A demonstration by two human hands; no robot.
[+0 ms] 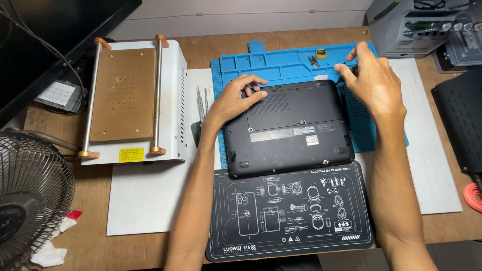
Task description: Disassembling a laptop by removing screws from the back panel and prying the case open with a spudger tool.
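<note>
— Laptop [288,128], where is it?
— Upside down at centre of my worktop [150,50]. My left hand [236,98] presses its ten o'clock corner, fingers curled; my right hand [374,83] pinches something small at two o'clock.

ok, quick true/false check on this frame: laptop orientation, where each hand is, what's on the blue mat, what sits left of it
1. The laptop lies bottom side up. True.
2. The left hand rests on the laptop's far left corner. True.
3. The right hand lies flat on the black mat. False: it is at the laptop's far right corner, over the blue mat.
4. Loose screws lie in the blue mat's tray. True.
5. A fan stands between the laptop and the heating plate. False: the fan is at the left edge.
</note>
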